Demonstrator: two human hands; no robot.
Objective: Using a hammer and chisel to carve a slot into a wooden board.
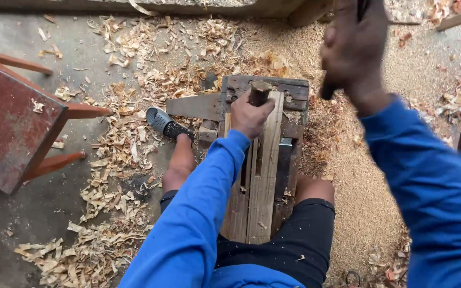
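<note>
Sleeves (198,213): bright, even blue on both arms, no pattern. Shorts (294,234): black, flecked with pale wood dust. Shoe (167,125), centre left of the frame: grey with a ribbed texture at the toe, black speckled body. Wooden surface (265,160), centre: weathered grey-brown boards, with one paler tan plank (265,176) showing straight lengthwise grain. Stool (12,125), left edge: dark red, scuffed, with orange-red legs. Shavings (113,160), left of centre: pale cream to tan curls. Sawdust (369,186), right of centre: uniform light tan. Floor (76,37), upper left: dull grey, mottled.
</note>
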